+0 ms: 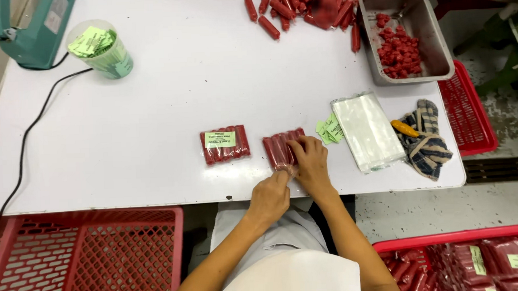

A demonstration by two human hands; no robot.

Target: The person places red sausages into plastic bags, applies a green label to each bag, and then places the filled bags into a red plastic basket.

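The right hand (311, 164) lies flat on a clear bag of red sausages (282, 150), fingers spread over its near end, so the row of sausages stays pressed to the white counter (154, 109) and does not roll. The left hand (270, 197) is closed in a pinch on the open mouth of this same bag, at the near edge just below the right hand; it seems to pull the loose plastic tight. The bag carries no label on top.

Just to the left of the hands lies a finished pack (225, 144), the same red sausages side by side with a green label in the middle. It is apart from the bag in hand, not touching it.

Just beyond the right hand's fingertips a few loose green labels (329, 129) lie within easy reach, and next to them, further right, a stack of empty clear bags (367, 130). Beyond that is a striped cloth (425, 142) with a small orange thing on it, too small to tell.

Far ahead of the hands there is a heap of loose sausages (300, 6) and a metal tray (433, 47) with small red pieces. Far to the left stand a plastic cup of green labels (101, 50) and a teal machine (28, 30) with a black cable.

Below the counter edge, an empty red basket (85, 255) is at the left side, and a red crate with packs (475, 261) at the right.
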